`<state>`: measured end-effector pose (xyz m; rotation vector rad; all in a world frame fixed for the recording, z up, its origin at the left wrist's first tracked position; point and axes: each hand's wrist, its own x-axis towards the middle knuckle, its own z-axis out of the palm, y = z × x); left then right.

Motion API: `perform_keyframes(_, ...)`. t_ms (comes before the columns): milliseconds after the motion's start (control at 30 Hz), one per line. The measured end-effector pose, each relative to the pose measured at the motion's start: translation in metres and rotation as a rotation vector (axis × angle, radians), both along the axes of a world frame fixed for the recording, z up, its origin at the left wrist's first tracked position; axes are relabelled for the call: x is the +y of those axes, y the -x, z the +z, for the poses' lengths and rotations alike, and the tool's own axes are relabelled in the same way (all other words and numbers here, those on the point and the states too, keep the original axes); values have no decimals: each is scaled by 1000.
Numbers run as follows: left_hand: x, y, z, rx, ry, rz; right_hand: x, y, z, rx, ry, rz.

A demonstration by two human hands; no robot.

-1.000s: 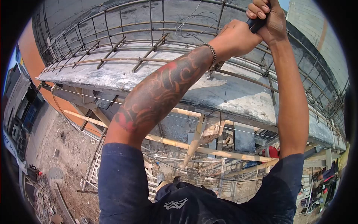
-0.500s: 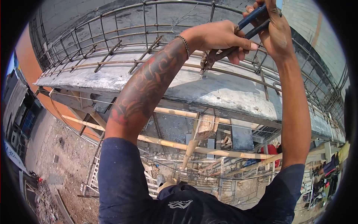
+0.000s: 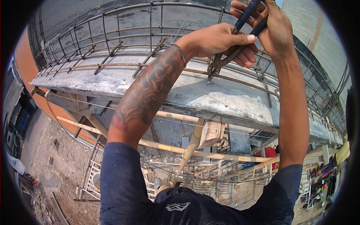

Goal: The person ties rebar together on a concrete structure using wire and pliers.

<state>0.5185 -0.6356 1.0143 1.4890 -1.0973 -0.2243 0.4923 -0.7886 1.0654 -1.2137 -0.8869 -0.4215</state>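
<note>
A pair of pincers [image 3: 244, 19] with dark blue and black handles slants down from the top of the view. Its jaws [image 3: 214, 66] are at a rebar crossing just above the concrete ledge. My left hand [image 3: 221, 39] is closed on the lower part of the handles, its thumb along the black one and its fingers partly hidden behind. Around the upper handles is my right hand [image 3: 276, 35], palm against them and fingers loosely curled, some stretched out beyond. Thin tie wire [image 3: 183, 27] sticks up beside my left wrist.
The rebar cage [image 3: 150, 28] runs along the concrete ledge [image 3: 150, 84]. Below are bamboo poles [image 3: 165, 146], a wood block [image 3: 210, 134] and a taut string [image 3: 180, 122] over a drop to rubble ground [image 3: 56, 150]. A person in yellow [image 3: 342, 153] is at far right.
The pincers' handles have swung a little more upright, and the jaws sit slightly farther right in view. My right hand's fingers have loosened and spread. The camera view has shifted slightly.
</note>
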Motion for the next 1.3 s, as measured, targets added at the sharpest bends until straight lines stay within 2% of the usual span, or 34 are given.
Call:
perform_keyframes(133,-1,-1,-4,-90,-49,36,2,-3,-1,-2,-2,36)
perform_keyframes(167,0,0,-3,-164,-102,54,-3,-6,-2,-80,41,191)
perform_keyframes(233,-6,4,-7,-88,-60,76,-12,-12,-8,-221,129,504)
perform_keyframes(300,-9,5,-3,-86,-72,85,-12,-25,-6,-264,120,491)
perform_keyframes(367,-14,11,-1,-65,-38,174,-13,-23,5,19,59,471)
perform_keyframes(400,-16,14,0,-43,-3,264,-14,-24,3,20,56,473)
perform_keyframes(500,-22,9,4,-85,-85,288,-19,-27,-9,-51,38,537)
perform_keyframes(567,-28,5,3,-67,-118,244,-16,-21,-14,-142,-98,534)
perform_keyframes(600,-32,3,2,-51,-154,197,-20,-12,-19,-62,-196,434)
perform_keyframes(633,-35,7,4,-49,-160,192,-28,-12,-18,-61,-202,429)
perform_keyframes(700,-42,15,7,-148,-303,314,-47,-15,-16,25,-59,505)
perform_keyframes(733,-46,15,7,-181,-326,329,-42,-9,-20,43,-199,286)
perform_keyframes(833,-48,19,7,-252,-421,410,-41,-2,-23,57,-258,169)
perform_keyframes(867,-45,17,6,-259,-434,411,-55,-15,-18,36,-80,483)
perform_keyframes(900,-42,11,3,-245,-366,350,-63,-30,-25,26,-91,478)
perform_keyframes(967,-33,4,2,-236,-276,290,-38,-28,-24,-206,-107,200)
perform_keyframes(1033,-22,0,2,-157,-140,172,-15,-9,-19,-50,-136,100)
perform_keyframes(1100,-12,-1,2,-177,-142,169,7,10,-10,-8,-126,58)
perform_keyframes(1233,-9,8,-5,-47,-39,171,14,9,-12,-16,-100,29)
perform_keyframes(1300,-6,-3,-4,33,-76,-18,8,-2,-12,-69,-58,207)
